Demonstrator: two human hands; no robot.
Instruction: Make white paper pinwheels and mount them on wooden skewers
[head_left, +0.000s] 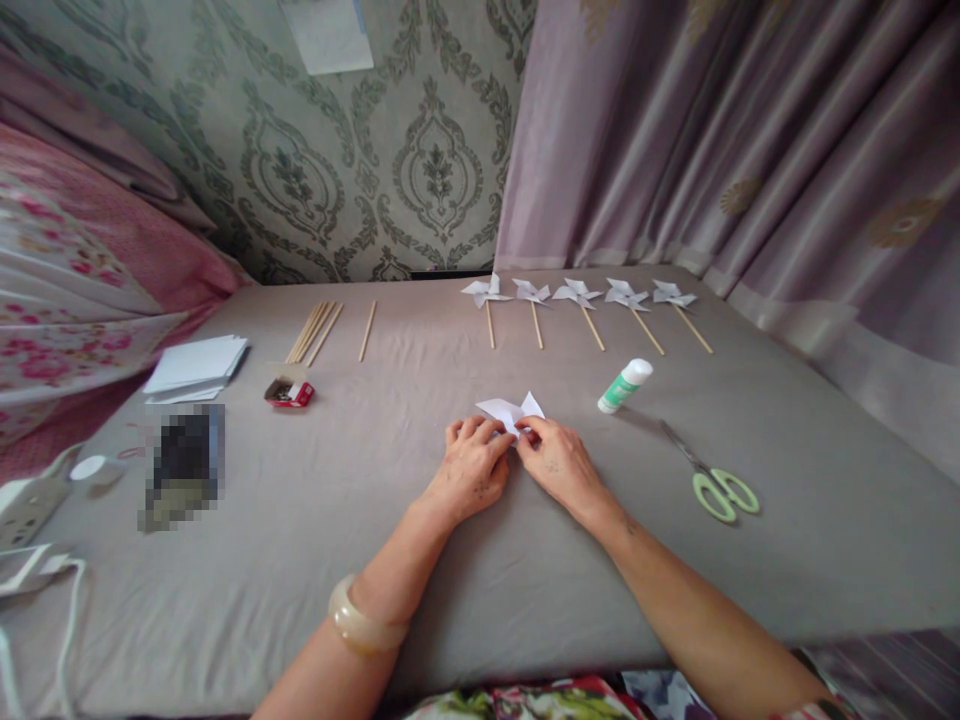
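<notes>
Near the middle of the cloth-covered table, a white paper pinwheel (501, 410) with folded points lies between my two hands. My left hand (474, 465) presses on its left side, fingers bent over the paper. The thumb and fingers of my right hand (555, 460) pinch the paper near its centre. My fingers hide the lower part of the pinwheel. Beyond my right hand, a glue stick (625, 386) with a green label and white cap lies tilted on the cloth. Scissors (712, 480) with light green handles rest to the right.
Several finished pinwheels on sticks (577, 293) lie in a row at the back right. Wooden sticks (315, 333), a small red box of pins (289, 390) and a stack of white paper (196, 366) are at left. A power strip (30, 510) sits at the left edge.
</notes>
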